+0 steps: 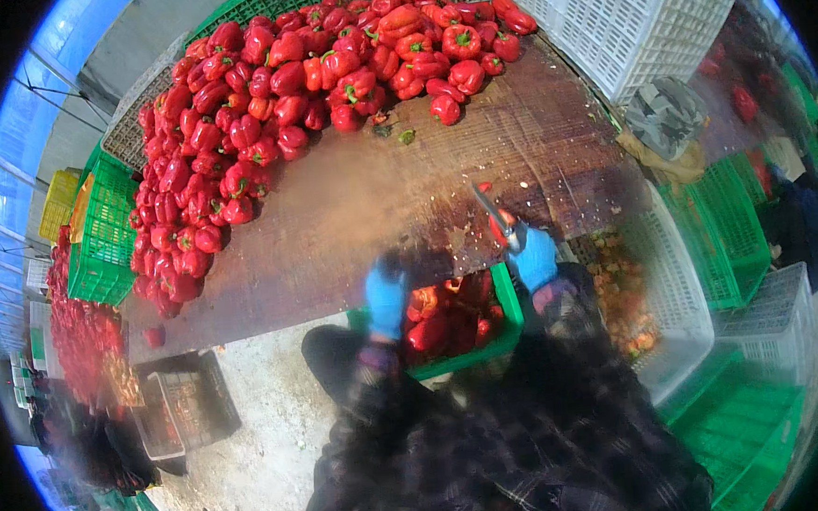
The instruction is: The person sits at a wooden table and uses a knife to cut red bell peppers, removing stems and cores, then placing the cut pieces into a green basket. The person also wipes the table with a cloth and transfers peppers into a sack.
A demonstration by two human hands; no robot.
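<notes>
My right hand (534, 256), in a blue glove, is closed around a knife (492, 207) whose blade points up and left; a piece of red pepper (503, 227) shows beside the blade. My left hand (386, 295), also blue-gloved, is at the table's near edge, left of a green crate (508, 298) of red peppers (430, 333). Its fingers are blurred and dark, so what it holds, if anything, cannot be told. Beyond both hands, a large heap of red bell peppers (288, 79) lies on the wooden table (376, 180).
To my right, a white crate (681, 288) holds pepper scraps (618, 292), with green crates (720, 236) beyond. A tall white crate (612, 18) and a plastic bag (664, 117) border the table. A crate (162, 411) stands on the floor at left, near another person (94, 443).
</notes>
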